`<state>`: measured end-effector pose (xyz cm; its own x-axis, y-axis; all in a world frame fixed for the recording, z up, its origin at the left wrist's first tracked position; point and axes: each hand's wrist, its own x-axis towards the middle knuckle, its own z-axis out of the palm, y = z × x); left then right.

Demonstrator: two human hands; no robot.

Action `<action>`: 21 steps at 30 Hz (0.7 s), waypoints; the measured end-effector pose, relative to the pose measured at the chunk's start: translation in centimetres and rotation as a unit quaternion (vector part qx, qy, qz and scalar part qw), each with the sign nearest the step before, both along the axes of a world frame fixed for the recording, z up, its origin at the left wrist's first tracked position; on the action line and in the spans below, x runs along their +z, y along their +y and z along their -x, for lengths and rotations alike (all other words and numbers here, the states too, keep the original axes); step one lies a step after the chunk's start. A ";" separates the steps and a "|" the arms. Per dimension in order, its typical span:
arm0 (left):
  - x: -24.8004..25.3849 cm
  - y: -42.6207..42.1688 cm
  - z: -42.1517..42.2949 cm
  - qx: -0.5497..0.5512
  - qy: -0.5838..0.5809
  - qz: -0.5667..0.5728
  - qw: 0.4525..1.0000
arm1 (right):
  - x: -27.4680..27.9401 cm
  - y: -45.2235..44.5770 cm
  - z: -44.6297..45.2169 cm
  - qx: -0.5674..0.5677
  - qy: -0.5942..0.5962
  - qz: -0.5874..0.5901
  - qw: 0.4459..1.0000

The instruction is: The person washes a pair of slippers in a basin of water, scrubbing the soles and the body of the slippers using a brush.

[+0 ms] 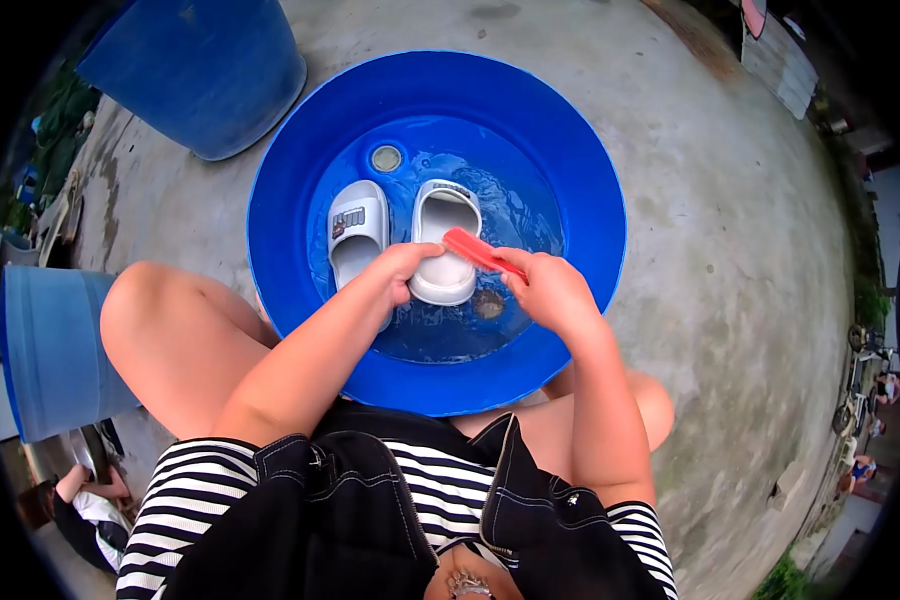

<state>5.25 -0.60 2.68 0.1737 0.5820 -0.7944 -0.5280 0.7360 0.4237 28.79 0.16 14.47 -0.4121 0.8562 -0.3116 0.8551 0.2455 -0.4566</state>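
A blue tub (580, 210) with shallow water in it stands before my knees. My left hand (406, 268) grips the side of a white slipper (444, 278), its thumb laid on the edge near the opening. In my right hand (548, 286) is a red brush (475, 248), held by its handle, with its head at the slipper's right edge. Bristles cannot be made out. A second white slipper (354, 222), with a dark patterned patch on its strap, lies in the water to the left, partly behind my left forearm.
A large blue barrel (205, 75) stands at the upper left, and a paler blue bucket (60, 340) is by my left knee. Concrete ground (730, 260) stretches to the right. Another person (95, 515) is at the lower left.
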 end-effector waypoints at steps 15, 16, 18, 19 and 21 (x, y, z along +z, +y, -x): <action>1.7 -6.6 -2.4 0.006 0.256 -0.131 0.958 | -5.3 -2.3 3.8 0.049 -0.032 0.039 0.998; 1.5 -6.7 -2.3 0.005 0.253 -0.127 0.959 | -5.1 -2.1 4.5 0.048 -0.031 0.050 0.997; 1.0 -6.7 -1.7 0.006 0.324 -0.174 0.930 | -4.3 -2.2 5.5 0.049 -0.029 0.062 0.996; 0.6 -6.8 -1.2 0.006 0.323 -0.170 0.931 | -3.4 -2.4 6.0 0.049 -0.026 0.078 0.995; 0.3 -6.4 -0.7 -0.008 0.361 -0.192 0.912 | -3.1 -2.3 6.5 0.049 -0.028 0.098 0.994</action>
<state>5.94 -7.04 2.97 -0.3027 0.8441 -0.4426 0.0005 0.4645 0.8856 22.28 -2.10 11.35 -0.4675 0.7334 -0.4935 0.8572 0.2396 -0.4559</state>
